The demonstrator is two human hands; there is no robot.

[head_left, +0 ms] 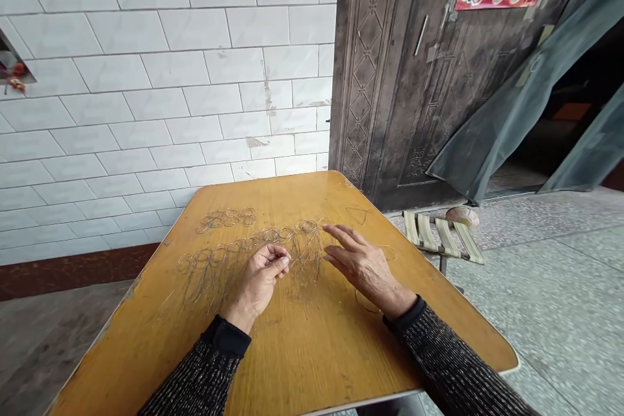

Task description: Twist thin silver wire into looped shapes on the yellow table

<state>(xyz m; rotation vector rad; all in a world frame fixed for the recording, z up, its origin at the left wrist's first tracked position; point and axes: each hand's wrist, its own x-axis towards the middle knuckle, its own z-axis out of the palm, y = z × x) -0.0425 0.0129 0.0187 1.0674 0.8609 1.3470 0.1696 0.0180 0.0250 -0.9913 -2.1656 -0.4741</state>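
Observation:
A yellow wooden table (302,344) carries several thin wire loops with long tails (229,253), laid in a row across its middle. A smaller cluster of wire loops (227,219) lies further back. My left hand (258,283) is pinched on a thin wire at the row's middle. Just to its right, my right hand (358,260) lies flat with fingers spread, fingertips resting on the wire loops. A single bent wire (358,214) lies near the table's far right corner.
A white tiled wall (160,91) stands behind the table. A dark metal door (414,78) and a grey curtain (526,97) are at the right. A small folding stool with striped webbing (441,234) stands on the stone floor beside the table.

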